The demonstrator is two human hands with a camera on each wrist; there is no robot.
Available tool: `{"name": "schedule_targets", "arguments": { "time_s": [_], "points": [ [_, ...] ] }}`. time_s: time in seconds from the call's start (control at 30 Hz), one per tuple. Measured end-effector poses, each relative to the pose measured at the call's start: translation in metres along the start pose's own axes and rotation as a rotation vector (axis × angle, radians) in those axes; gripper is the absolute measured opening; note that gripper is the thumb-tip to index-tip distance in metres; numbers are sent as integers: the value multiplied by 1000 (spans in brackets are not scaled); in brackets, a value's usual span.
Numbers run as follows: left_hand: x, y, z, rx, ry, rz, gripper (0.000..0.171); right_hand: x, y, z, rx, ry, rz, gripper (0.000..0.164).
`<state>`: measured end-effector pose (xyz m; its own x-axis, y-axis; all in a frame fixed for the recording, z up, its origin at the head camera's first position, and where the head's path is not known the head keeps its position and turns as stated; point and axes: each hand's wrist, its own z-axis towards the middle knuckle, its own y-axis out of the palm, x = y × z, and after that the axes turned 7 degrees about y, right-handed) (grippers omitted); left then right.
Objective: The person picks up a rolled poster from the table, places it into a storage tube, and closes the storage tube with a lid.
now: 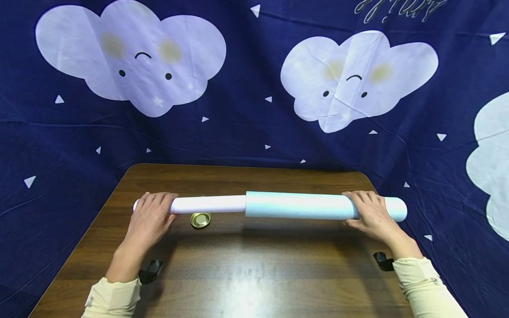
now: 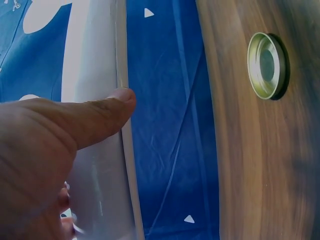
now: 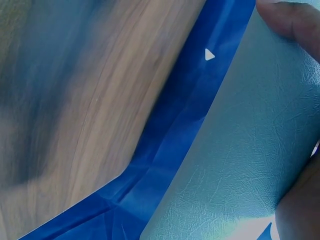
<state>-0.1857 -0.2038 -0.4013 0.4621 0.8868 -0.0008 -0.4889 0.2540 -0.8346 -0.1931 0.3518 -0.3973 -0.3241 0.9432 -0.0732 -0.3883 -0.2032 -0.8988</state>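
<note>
A glossy white roll [image 1: 210,204], with a lengthwise edge showing in the left wrist view, runs into the open end of a wider light-blue roll [image 1: 294,205]. The two lie nearly level in one line above the table. At the white roll's left end, my left hand [image 1: 149,221] grips it, its thumb [image 2: 102,117] across the side. My right hand [image 1: 371,216] holds the light-blue roll near its right end, fingers over the top. Fine creased texture covers the light-blue surface in the right wrist view. The insides of both rolls are hidden.
On the brown wooden table [image 1: 254,251] lies a round gold-coloured lid [image 1: 200,220], inner side up, just below the white roll. A dark-blue cloth [image 1: 246,132] with pale clouds hangs behind the table. Black pieces [image 1: 150,271] sit by both wrists.
</note>
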Motion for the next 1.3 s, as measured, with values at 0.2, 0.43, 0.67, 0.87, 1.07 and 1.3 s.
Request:
{"name": "schedule_targets", "arguments": {
  "time_s": [0.2, 0.43, 0.67, 0.87, 1.07, 1.3],
  "points": [
    [5, 3, 4, -2, 13, 6, 52, -3, 1, 2, 5, -7, -7, 78],
    [11, 7, 9, 7, 28, 2, 51, -5, 3, 2, 4, -5, 0, 79],
    [18, 10, 13, -4, 34, -5, 49, -8, 5, 5, -2, -4, 1, 79],
    [24, 14, 17, -12, 46, -5, 50, -10, 7, 7, -8, 3, 3, 79],
    [29, 18, 20, 3, 62, 5, 51, -12, 7, 8, -22, 10, 4, 79],
    [37, 22, 24, 19, 72, -1, 54, -14, 7, 9, -32, 10, 9, 79]
  ]
}}
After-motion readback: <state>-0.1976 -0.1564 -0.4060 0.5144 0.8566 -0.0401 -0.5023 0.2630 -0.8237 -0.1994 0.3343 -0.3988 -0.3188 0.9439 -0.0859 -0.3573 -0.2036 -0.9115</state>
